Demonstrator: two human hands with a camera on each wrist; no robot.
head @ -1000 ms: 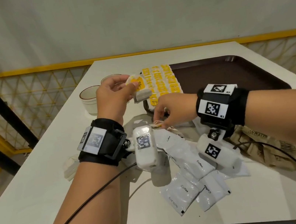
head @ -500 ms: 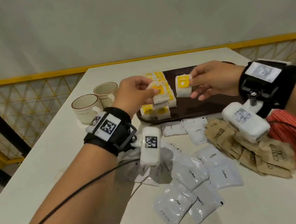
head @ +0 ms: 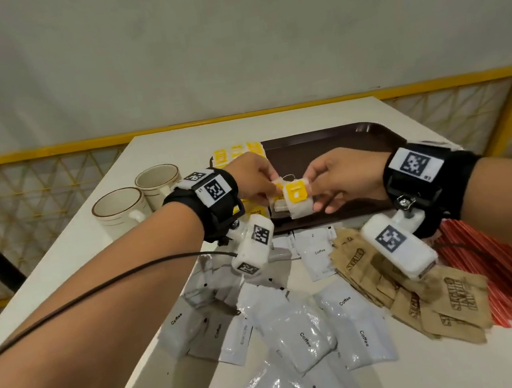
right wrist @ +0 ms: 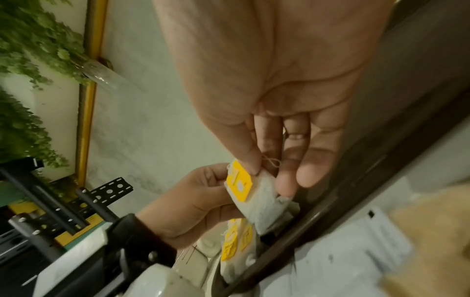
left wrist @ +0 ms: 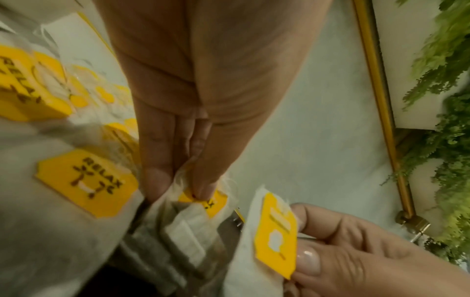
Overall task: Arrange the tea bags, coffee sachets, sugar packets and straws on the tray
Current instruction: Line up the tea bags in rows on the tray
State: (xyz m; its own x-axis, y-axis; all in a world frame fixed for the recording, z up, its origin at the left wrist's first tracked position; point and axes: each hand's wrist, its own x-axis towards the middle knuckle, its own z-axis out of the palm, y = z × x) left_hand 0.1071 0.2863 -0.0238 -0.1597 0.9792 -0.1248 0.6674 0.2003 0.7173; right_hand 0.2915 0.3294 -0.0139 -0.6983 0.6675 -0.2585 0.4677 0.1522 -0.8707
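Over the near left corner of the dark brown tray (head: 334, 144), my two hands meet. My right hand (head: 330, 182) pinches a white tea bag with a yellow tag (head: 297, 199) (right wrist: 250, 193) (left wrist: 274, 233) between thumb and fingers. My left hand (head: 256, 182) pinches another tea bag (left wrist: 201, 203) right beside it. More yellow-tagged tea bags (head: 235, 155) lie in rows along the tray's left side. White coffee sachets (head: 304, 337), brown sugar packets (head: 432, 300) and red straws (head: 511, 270) lie loose on the white table (head: 73, 256) in front of the tray.
Two beige cups (head: 138, 199) stand to the left of the tray. A yellow railing (head: 40, 154) with mesh runs behind the table. A black cable (head: 96, 293) trails from my left wrist over the table's near side.
My right hand picked a tea bag from the table, lifted it over the tray, then came down and in towards my left hand. My left hand has moved right with its bag to meet it.
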